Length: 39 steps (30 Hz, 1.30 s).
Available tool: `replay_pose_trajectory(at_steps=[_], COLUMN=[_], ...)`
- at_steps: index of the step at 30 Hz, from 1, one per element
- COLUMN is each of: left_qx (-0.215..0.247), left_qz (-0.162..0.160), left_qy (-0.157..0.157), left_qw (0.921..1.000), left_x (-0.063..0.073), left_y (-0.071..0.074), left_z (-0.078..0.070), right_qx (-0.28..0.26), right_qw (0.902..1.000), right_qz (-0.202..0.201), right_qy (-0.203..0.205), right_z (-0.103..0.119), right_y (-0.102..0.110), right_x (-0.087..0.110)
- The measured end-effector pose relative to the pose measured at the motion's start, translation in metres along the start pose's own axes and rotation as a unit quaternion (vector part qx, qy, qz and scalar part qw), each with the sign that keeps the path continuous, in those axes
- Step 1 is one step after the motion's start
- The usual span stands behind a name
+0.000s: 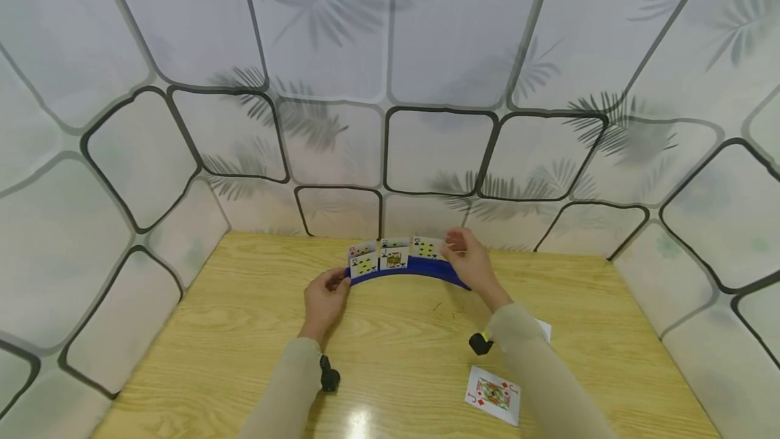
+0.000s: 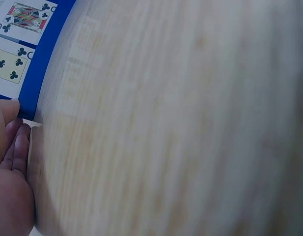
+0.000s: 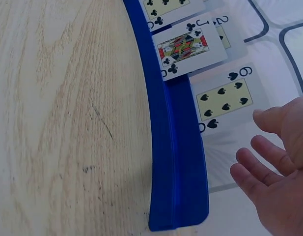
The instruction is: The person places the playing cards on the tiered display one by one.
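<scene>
A curved blue card holder point(image 1: 435, 268) stands toward the far edge of the tabletop point(image 1: 402, 344), with cards propped in it. The left hand point(image 1: 325, 302) reaches forward, its grip clamped on the holder's left end. The right hand point(image 1: 472, 264) angles in beside the six of spades point(image 3: 223, 101), its grip loosely apart; whether it touches that card I cannot tell. Left of the six, the jack of clubs point(image 3: 183, 49) reads "J", a card marked "2" point(image 3: 234, 42) behind it. A jack of diamonds point(image 1: 493, 395) lies face up near the right sleeve point(image 1: 536, 364).
</scene>
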<state>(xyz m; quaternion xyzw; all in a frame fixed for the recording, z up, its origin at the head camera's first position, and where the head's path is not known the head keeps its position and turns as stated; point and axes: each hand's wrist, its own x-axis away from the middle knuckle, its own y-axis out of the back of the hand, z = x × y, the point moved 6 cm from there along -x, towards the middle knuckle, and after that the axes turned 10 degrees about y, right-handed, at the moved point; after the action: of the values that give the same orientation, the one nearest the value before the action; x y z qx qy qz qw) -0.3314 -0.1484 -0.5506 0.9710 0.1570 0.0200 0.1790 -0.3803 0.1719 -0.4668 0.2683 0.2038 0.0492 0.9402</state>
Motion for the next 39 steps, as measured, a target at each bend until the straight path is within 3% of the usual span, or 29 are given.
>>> replay_pose_trajectory(at_steps=[12, 39], left_qx=[-0.003, -0.007], left_qz=[-0.012, -0.014], left_qy=[-0.015, -0.007], left_qw=[0.9998, 0.9999], left_x=[-0.001, 0.0], left_y=[0.002, 0.0], left_z=[0.001, 0.001], right_qx=[0.025, 0.13], right_qw=[0.9997, 0.9899], right_qz=[0.007, 0.007], right_qy=[0.004, -0.056], right_z=[-0.005, -0.041], right_y=[0.035, 0.115], right_x=[0.025, 0.121])
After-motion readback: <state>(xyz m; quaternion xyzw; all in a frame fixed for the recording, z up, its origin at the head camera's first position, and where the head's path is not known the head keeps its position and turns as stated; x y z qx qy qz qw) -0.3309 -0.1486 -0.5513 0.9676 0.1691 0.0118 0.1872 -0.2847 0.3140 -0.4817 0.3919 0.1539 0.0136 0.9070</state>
